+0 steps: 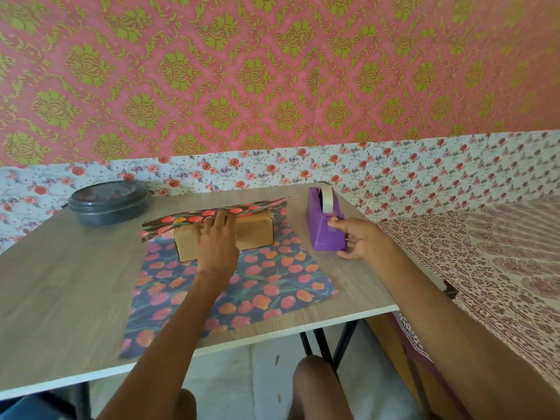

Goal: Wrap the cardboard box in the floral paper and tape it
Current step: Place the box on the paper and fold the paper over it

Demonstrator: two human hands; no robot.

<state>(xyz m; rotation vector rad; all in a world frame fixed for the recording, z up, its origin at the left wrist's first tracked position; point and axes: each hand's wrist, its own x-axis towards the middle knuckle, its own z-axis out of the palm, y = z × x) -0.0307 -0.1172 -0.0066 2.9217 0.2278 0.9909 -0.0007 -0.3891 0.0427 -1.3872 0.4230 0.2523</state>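
The left hand (216, 247) lies flat with straight, spread fingers (212, 224) pressing a flap of floral paper (242, 286) onto the cardboard box (254, 234). The box sits under those fingers with its long axis running left to right. The rest of the sheet runs flat almost to the near edge of the table (75, 283). Bare tabletop lies left of the sheet. The right hand (360, 241) grips the near end of the tape dispenser (321, 225), just right of the box.

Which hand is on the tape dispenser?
The right hand: it holds the front end of the purple tape dispenser, while the left hand presses the floral paper flat onto the cardboard box.
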